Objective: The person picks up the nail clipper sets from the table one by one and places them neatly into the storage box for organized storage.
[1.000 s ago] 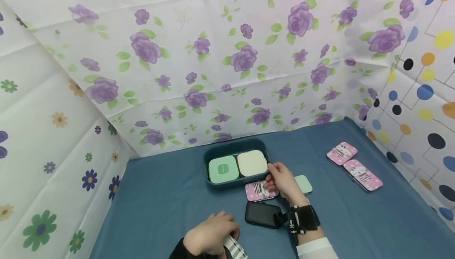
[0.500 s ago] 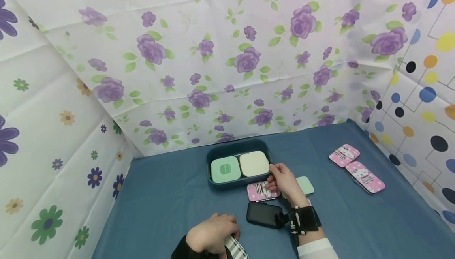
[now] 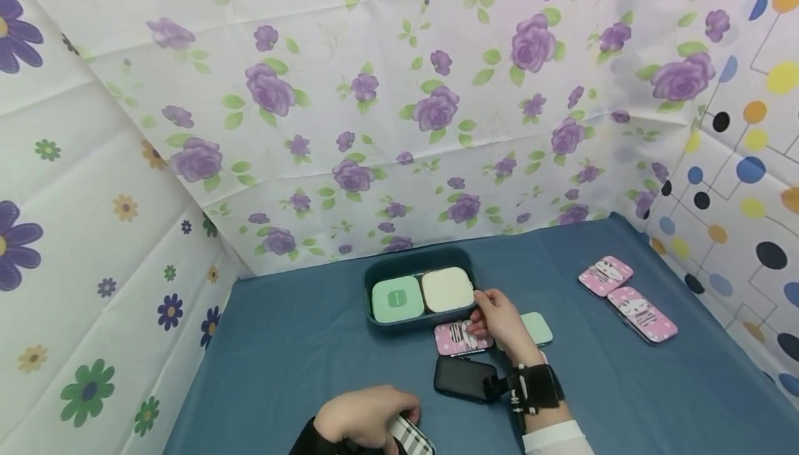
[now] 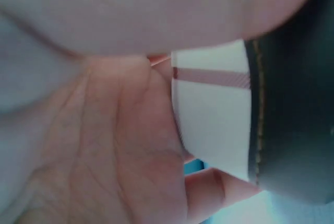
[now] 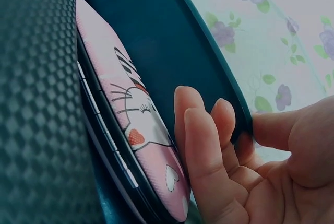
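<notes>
The dark teal rectangular plastic bin (image 3: 417, 262) stands at the lower centre of the frame, pinched at its right side by the right hand (image 3: 503, 320); at bottom centre, the left hand (image 3: 373, 413) grips a flat black-and-white checked case (image 3: 412, 435)

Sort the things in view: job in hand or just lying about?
Likely the job's:
plaid case in the left hand
teal box held by the right hand
green case, cream case inside

Apparently lying about:
black case
pale green case
three pink cases
</notes>
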### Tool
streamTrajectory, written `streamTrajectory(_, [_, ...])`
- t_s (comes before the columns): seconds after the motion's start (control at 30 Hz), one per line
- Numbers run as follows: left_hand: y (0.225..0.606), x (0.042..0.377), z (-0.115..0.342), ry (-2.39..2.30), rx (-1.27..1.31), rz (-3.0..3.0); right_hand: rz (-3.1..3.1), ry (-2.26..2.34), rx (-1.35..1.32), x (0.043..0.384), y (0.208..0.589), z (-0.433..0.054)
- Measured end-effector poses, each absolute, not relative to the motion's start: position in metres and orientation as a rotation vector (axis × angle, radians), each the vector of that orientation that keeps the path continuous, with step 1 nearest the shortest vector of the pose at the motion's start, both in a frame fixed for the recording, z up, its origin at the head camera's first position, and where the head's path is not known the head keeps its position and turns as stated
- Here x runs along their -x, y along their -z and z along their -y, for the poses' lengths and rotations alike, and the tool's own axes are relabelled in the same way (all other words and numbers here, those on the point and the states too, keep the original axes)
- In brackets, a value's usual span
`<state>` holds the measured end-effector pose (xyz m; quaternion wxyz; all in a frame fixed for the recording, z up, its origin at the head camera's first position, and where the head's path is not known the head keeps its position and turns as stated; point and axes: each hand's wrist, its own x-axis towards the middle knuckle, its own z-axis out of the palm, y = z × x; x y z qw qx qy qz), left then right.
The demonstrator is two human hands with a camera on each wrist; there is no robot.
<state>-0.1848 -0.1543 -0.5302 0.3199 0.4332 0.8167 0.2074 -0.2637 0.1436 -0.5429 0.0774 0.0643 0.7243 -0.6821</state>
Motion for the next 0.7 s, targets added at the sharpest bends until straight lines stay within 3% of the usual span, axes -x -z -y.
streamTrajectory(0.23, [0.522, 0.177, 0.153, -0.728, -1.011, -2.078, -2.133, 2.083, -0.193, 0.264, 0.544, -0.143])
streamTrajectory(0.7, [0.522, 0.172, 0.143, -0.624, -1.071, -2.242, -2.14, 2.08, -0.205, 0.265, 0.545, -0.142])
